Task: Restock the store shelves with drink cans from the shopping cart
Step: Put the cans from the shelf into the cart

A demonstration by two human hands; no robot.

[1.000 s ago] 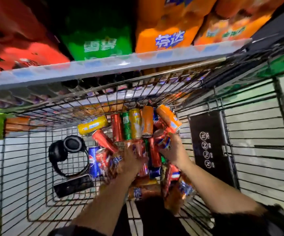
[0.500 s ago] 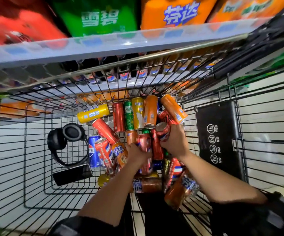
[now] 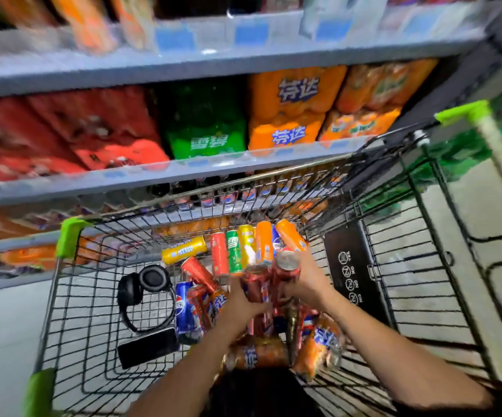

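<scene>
Above the shopping cart, your left hand and right hand each wrap a red can upright (the right's red can slightly higher), with the store shelves straight ahead and above.

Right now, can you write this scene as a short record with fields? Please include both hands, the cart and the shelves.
left hand: closed around a red can, lifted above the pile
right hand: closed around a second red can, beside the first
cart: wire basket, many loose cans lying on their sides
other items in cart: black headphones; dark phone
shelf behind cart: red, green and orange drink multipacks
image quality: upper shelves blurred
</scene>
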